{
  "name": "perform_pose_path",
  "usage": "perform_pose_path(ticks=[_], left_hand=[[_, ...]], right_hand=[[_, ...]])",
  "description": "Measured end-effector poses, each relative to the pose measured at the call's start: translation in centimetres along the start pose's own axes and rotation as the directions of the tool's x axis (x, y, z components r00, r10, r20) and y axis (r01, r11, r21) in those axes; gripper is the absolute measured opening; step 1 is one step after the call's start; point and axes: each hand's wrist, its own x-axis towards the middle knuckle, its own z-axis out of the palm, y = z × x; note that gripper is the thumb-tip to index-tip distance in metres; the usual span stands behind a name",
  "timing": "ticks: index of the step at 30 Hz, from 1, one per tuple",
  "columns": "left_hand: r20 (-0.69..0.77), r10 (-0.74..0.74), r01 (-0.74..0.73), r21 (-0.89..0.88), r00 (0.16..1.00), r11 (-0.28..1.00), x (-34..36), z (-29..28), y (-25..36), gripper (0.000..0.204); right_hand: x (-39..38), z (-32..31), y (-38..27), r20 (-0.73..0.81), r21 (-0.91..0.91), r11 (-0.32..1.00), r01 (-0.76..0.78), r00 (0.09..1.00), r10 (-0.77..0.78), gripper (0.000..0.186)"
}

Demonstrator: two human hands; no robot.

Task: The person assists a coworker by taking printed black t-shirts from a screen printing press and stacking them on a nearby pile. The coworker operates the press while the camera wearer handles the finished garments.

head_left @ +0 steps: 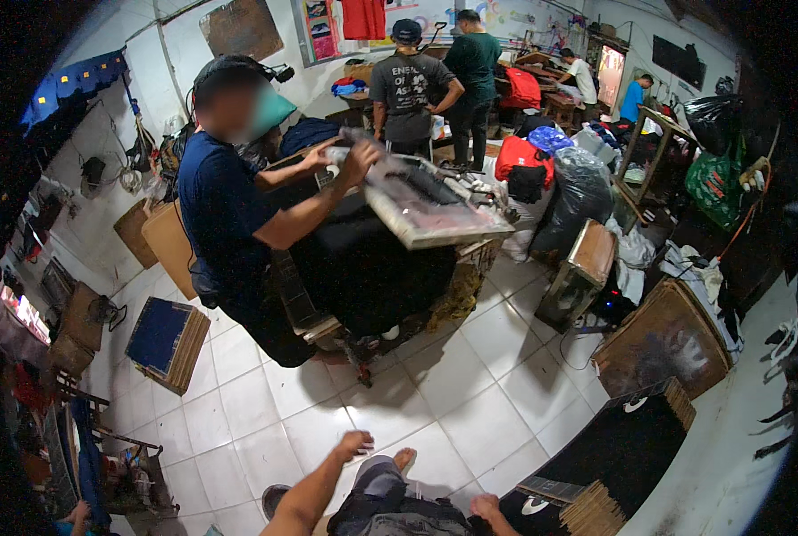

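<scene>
Head view, looking down at a white tiled floor (435,393) in a crowded print workshop.

Wearer's hands: the left hand (352,444) is being held out over the floor, fingers loosely curled, nothing grasped. The right hand (486,507) is being rested low by the lap, just beside a stack of black boards (609,469); whether it is touching the stack's edge cannot be told, and nothing is seen gripped in it. Both are judged released.

Nearest thing to the hands: that stack, lying at lower right on the floor, top board black with a small white mark, cardboard-coloured edges showing along its near side. Its long axis is running from lower left to upper right, away from the wearer, with the near end pointing toward the right hand.

Progress, as a judgement only: the wearer's part appears not yet begun, since no board is being lifted or carried and the stack looks untouched.

Elsewhere: a co-worker in a dark blue shirt (225,214) is standing at a black-draped table (372,268), both hands being laid on a framed screen (430,210) that is being held tilted, its long axis running from upper left toward lower right. A second stack of blue-faced boards (167,344) is lying on the floor at left. Black and green bags (578,192) are being kept behind the table. Other people are standing at benches far back.
</scene>
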Motion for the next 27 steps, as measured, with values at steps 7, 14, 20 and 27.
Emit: perform_pose_path(ticks=[7,14,20,27], left_hand=[[-0.482,0.193,-0.327,-0.211,0.855,0.921,4.1,-12.9,20.5,0.042],[-0.705,0.055,-0.408,-0.343,0.707,0.846,9.2,-17.2,30.5,0.033],[-0.454,0.18,-0.423,-0.518,0.872,0.744,3.4,-17.1,33.5,0.011],[-0.184,0.28,-0.321,-0.737,0.942,0.595,1.1,-17.3,34.5,0.019]], right_hand=[[11.9,-11.8,-28.9,-0.141,0.705,0.709,0.017,0.983,0.116,0.008],[29.1,-19.2,-53.3,-0.126,0.74,0.661,0.126,0.991,-0.048,0.017],[41.3,-23.4,-61.7,-0.002,0.995,-0.097,0.006,0.999,0.047,0.057],[40.8,-25.1,-60.9,-0.15,0.96,-0.252,0.121,0.984,-0.1,0.034]])
